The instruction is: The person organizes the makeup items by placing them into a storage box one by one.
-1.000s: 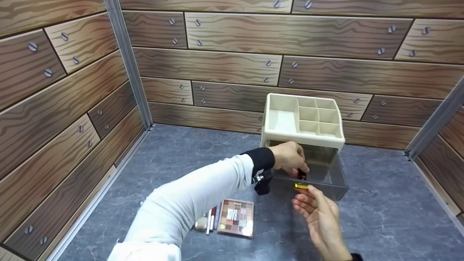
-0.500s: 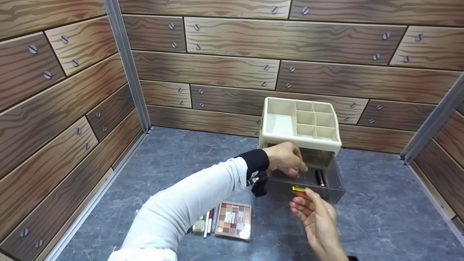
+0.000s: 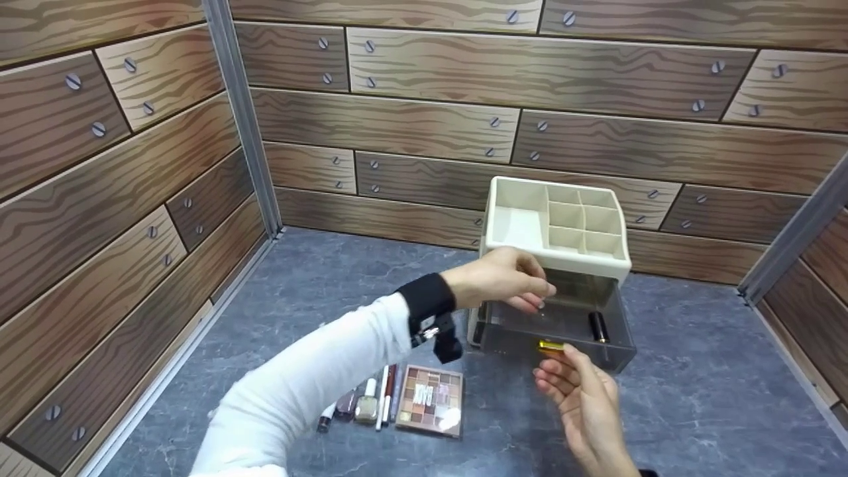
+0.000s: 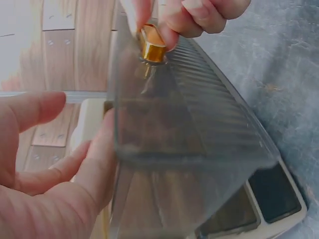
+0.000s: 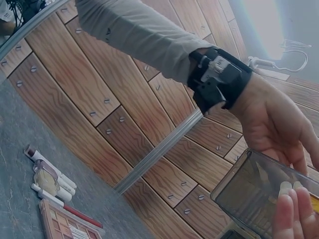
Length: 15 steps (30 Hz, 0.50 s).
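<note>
My left hand [image 3: 503, 275] hovers over the pulled-out smoky clear drawer [image 3: 507, 341] of a cream organizer [image 3: 520, 228], its fingers loosely bent with nothing between them. A dark lipstick tube [image 3: 599, 327] lies inside the drawer, towards the right side. At the drawer's front, my right hand [image 3: 586, 401] pinches the gold handle [image 3: 549, 346] between thumb and fingers. The left wrist view shows that handle [image 4: 153, 47] against the drawer front, and the left hand [image 4: 55, 164] beside the drawer's edge.
Left of the drawer, an eyeshadow palette [image 3: 430, 401] lies on the grey marbled surface. Slim cosmetic pencils [image 3: 385, 397], a nail polish bottle [image 3: 366, 405], a darker bottle [image 3: 345, 405] and a tube [image 3: 326, 419] sit beside it. Wood-patterned walls [image 3: 424, 126] enclose the surface.
My left hand has let go of the lipstick, which now lies in the drawer, and has drawn back up and left. The right hand keeps its hold on the handle.
</note>
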Motion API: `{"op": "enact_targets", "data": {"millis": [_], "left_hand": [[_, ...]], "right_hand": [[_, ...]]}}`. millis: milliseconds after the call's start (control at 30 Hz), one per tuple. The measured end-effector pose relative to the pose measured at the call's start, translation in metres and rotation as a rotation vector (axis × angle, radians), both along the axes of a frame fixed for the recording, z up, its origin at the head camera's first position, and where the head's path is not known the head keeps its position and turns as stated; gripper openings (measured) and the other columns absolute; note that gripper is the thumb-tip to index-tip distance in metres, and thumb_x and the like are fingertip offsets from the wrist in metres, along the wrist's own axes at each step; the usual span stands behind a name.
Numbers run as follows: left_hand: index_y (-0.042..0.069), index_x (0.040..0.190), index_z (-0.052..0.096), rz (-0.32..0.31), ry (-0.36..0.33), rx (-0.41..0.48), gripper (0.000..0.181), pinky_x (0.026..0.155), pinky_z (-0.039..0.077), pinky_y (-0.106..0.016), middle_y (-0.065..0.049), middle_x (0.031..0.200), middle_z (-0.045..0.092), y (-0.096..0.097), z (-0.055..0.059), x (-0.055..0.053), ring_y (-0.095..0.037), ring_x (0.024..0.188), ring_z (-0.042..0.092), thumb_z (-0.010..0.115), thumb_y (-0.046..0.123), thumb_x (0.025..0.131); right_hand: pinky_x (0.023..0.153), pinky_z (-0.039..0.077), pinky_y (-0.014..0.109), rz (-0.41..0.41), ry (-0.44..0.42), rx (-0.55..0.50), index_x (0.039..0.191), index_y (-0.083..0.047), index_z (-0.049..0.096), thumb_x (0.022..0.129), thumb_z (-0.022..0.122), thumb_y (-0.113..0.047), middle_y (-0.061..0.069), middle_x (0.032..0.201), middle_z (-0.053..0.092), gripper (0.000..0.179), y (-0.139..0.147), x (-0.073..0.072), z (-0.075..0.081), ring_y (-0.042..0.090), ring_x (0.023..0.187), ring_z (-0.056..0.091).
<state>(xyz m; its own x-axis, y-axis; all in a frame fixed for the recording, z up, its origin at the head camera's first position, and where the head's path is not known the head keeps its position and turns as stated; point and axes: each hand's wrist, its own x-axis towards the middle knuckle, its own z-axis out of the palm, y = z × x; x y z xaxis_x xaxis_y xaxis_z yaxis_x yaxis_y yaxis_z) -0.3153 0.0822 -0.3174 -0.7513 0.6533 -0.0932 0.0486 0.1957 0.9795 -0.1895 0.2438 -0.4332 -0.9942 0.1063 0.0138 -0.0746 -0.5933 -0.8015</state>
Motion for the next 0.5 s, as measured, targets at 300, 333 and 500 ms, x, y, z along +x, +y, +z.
{"op": "enact_targets", "data": {"millis": [300,333,500], "left_hand": [[0.0,0.114,0.066,0.129,0.131,0.12,0.021,0.079,0.065,-0.031,-0.018,0.108,0.073,-0.055,-0.023,-0.007,-0.029,0.094,0.072,0.073,0.011,0.098],[0.0,0.114,0.066,0.144,0.128,0.131,0.021,0.079,0.065,-0.031,-0.017,0.107,0.072,-0.062,-0.025,-0.008,-0.03,0.094,0.071,0.073,0.011,0.098],[0.002,0.121,0.065,0.153,0.085,0.107,0.024,0.083,0.066,-0.037,-0.013,0.112,0.07,-0.098,-0.04,-0.012,-0.026,0.097,0.07,0.07,0.013,0.1]], "right_hand": [[0.067,0.065,0.025,0.004,0.02,0.006,0.092,-0.004,0.075,0.111,0.049,-0.015,0.006,0.078,0.077,0.035,0.002,0.0,0.0,0.016,0.071,0.076],[0.067,0.065,0.025,0.004,0.02,0.004,0.092,-0.004,0.075,0.111,0.049,-0.015,0.006,0.078,0.077,0.034,0.002,0.0,0.0,0.016,0.071,0.076],[0.067,0.065,0.025,-0.008,-0.011,0.019,0.093,-0.005,0.075,0.111,0.05,-0.017,0.005,0.078,0.076,0.034,0.001,-0.001,-0.002,0.016,0.071,0.076]]}}
